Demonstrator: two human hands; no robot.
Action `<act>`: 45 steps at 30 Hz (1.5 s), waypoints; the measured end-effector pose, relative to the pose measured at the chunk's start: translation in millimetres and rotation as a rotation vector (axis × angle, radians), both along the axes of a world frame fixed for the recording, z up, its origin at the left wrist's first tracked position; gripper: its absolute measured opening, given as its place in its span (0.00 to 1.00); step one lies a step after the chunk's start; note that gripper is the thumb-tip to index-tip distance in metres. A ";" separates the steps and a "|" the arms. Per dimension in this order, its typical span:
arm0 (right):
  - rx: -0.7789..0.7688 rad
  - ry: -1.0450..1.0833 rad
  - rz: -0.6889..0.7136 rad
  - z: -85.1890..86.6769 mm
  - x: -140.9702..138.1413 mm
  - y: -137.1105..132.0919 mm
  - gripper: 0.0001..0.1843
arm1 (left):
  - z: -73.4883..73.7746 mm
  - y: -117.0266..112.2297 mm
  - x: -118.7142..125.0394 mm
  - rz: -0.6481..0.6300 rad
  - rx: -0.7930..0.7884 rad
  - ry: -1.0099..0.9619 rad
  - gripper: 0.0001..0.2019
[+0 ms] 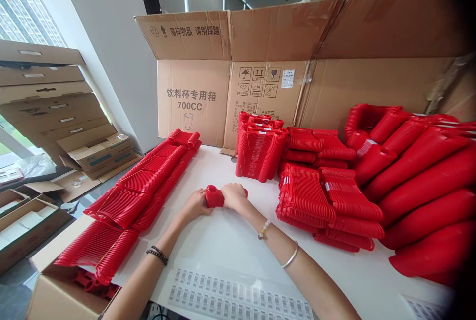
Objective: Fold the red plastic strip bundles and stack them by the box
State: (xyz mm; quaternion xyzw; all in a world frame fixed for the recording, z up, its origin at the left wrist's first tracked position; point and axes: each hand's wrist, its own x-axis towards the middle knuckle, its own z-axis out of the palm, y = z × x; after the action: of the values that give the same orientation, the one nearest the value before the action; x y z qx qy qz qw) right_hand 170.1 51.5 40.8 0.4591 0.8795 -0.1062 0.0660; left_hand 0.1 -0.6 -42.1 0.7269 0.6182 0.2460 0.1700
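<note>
Over the middle of the white table, a red plastic piece with rounded ends (214, 197) is between my two hands. My left hand (198, 204) is closed on its left end. My right hand (234, 196) wraps over its right part, with a bit of red showing beyond the knuckles. Fingers hide much of the piece, so I cannot tell whether it is one or several nested together. Nearer me lies a sheet of small printed labels (238, 292). A ribbed red stack with white labels (260, 154) stands upright just beyond my hands.
A long row of ribbed red stacks (143, 181) runs along the left edge. More labelled red stacks (308, 191) and long red rolls (427, 176) are piled at right. An opened cardboard box (193, 77) walls off the back. An open carton (63, 295) sits at front left.
</note>
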 end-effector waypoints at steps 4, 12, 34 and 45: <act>-0.023 0.031 0.014 5.3 10.6 0.2 0.16 | 5.3 -6.3 -1.0 0.023 -0.031 -0.106 0.10; -0.148 0.345 -0.126 12.3 38.1 -2.2 0.11 | 27.6 -23.1 9.7 0.026 -0.036 -0.481 0.25; -0.757 1.226 -0.210 48.2 94.5 -41.6 0.16 | 122.9 -42.1 90.0 0.093 -0.049 -1.004 0.22; -0.043 0.280 -0.228 24.2 66.7 -19.9 0.08 | 76.4 -24.0 58.7 0.153 -0.356 -1.103 0.41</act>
State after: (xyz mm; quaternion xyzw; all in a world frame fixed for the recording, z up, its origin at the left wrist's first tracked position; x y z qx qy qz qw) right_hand 236.8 31.6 65.0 0.5352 0.8198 -0.1945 -0.0598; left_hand 58.8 -24.6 34.3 0.4050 0.5207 0.4921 0.5680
